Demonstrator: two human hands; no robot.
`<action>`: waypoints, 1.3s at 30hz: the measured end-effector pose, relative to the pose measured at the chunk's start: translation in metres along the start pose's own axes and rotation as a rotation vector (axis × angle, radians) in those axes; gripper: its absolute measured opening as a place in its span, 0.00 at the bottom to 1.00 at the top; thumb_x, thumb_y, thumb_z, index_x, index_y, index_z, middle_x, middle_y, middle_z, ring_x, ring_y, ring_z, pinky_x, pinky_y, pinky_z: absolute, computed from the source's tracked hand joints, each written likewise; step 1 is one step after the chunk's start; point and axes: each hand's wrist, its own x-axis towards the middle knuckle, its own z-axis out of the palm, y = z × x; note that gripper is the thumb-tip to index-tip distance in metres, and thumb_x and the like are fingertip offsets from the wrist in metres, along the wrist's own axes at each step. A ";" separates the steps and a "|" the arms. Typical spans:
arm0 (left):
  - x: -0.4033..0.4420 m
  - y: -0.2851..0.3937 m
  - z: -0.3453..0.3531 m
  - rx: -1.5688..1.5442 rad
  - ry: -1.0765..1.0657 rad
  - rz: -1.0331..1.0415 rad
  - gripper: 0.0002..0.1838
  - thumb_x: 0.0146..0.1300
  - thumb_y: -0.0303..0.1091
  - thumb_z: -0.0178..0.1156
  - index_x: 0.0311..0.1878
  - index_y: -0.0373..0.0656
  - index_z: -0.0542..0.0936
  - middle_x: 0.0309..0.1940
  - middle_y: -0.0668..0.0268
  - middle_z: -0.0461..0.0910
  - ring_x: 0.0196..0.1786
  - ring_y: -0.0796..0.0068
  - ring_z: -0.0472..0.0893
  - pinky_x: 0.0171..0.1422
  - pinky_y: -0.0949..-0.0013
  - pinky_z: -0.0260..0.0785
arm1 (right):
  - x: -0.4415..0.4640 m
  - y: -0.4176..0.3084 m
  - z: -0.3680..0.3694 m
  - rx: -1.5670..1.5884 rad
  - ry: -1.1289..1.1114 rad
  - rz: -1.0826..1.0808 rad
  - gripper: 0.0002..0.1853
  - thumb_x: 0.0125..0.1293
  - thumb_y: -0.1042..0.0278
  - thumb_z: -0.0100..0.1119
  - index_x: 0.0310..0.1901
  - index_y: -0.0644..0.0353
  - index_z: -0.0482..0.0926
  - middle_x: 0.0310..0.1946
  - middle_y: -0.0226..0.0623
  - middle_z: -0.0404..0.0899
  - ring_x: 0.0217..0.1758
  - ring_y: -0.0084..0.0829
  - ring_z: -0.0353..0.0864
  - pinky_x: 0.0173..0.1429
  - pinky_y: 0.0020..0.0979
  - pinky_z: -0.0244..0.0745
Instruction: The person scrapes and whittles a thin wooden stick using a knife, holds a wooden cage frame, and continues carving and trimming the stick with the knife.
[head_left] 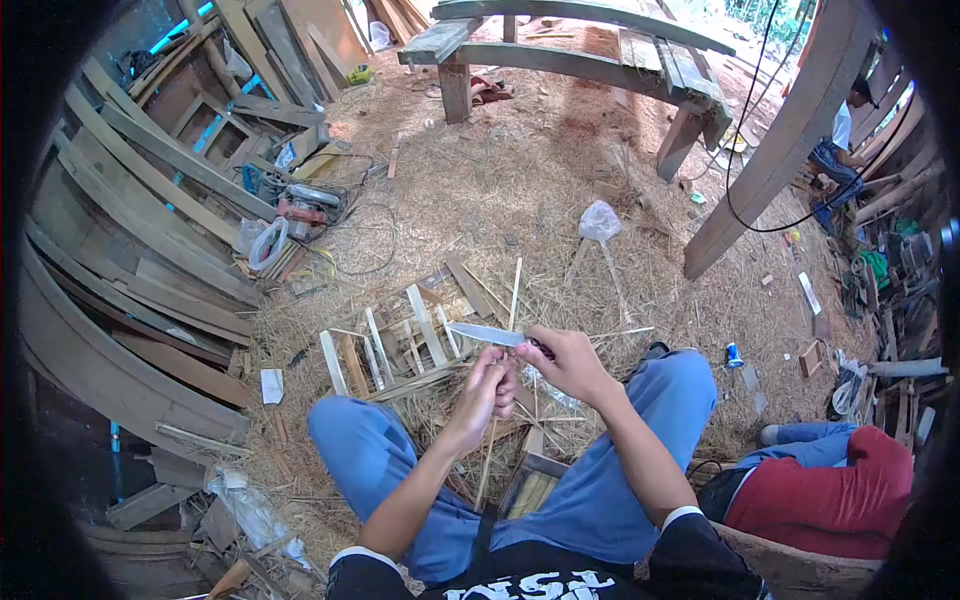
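My right hand (568, 366) is closed round the handle of a knife (486, 334), whose long blade points left. Closed fingers of my left hand (487, 388) grip a thin wooden strip (516, 292), which looks like bamboo. It stands nearly upright, running past the blade and down between my knees. Blade and strip cross just above my left hand; whether the edge cuts in, I cannot tell. Beyond my hands, a small frame of pale wooden slats (378, 346) lies on the shavings. Below them is a wooden box-like piece (532, 484) between my legs.
Shavings cover the ground (480, 190). Curved planks (150, 250) and power tools (305, 208) are at left. A wooden bench (560, 55) stands ahead, a post (770, 150) to its right. One person in red (825, 490) is close on my right; another (840, 150) is farther back.
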 end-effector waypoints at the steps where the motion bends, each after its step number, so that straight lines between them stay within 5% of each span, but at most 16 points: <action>1: 0.000 0.003 0.004 0.025 0.003 0.030 0.07 0.78 0.40 0.46 0.53 0.52 0.65 0.24 0.77 0.59 0.20 0.88 0.54 0.21 0.81 0.45 | 0.001 -0.002 -0.003 0.012 -0.025 0.023 0.18 0.70 0.51 0.58 0.43 0.61 0.79 0.29 0.50 0.80 0.33 0.52 0.81 0.38 0.44 0.74; 9: -0.002 -0.005 -0.017 -0.023 0.001 0.000 0.09 0.78 0.40 0.48 0.52 0.47 0.69 0.25 0.76 0.62 0.20 0.89 0.55 0.23 0.80 0.48 | -0.012 0.010 0.015 0.068 -0.024 -0.154 0.15 0.73 0.62 0.53 0.51 0.66 0.74 0.40 0.49 0.77 0.44 0.50 0.79 0.50 0.43 0.73; 13: -0.010 -0.002 -0.022 0.163 -0.007 -0.043 0.11 0.79 0.43 0.45 0.44 0.46 0.68 0.25 0.77 0.59 0.22 0.87 0.56 0.23 0.79 0.48 | -0.020 0.009 0.014 -0.098 -0.061 -0.194 0.14 0.72 0.61 0.53 0.50 0.63 0.76 0.37 0.45 0.78 0.43 0.47 0.78 0.47 0.43 0.71; 24: -0.010 -0.003 -0.012 0.222 -0.048 -0.044 0.13 0.80 0.43 0.44 0.45 0.44 0.70 0.25 0.77 0.59 0.22 0.88 0.55 0.23 0.79 0.47 | -0.033 0.013 0.020 0.012 0.061 -0.183 0.15 0.69 0.57 0.58 0.48 0.61 0.77 0.38 0.45 0.80 0.42 0.48 0.79 0.47 0.43 0.71; 39: -0.008 -0.001 0.010 0.226 0.003 0.016 0.13 0.79 0.45 0.45 0.46 0.45 0.69 0.22 0.80 0.58 0.18 0.91 0.55 0.19 0.81 0.45 | -0.019 0.026 -0.012 -0.429 0.128 -0.296 0.16 0.65 0.49 0.59 0.42 0.53 0.79 0.28 0.31 0.73 0.34 0.33 0.74 0.41 0.34 0.63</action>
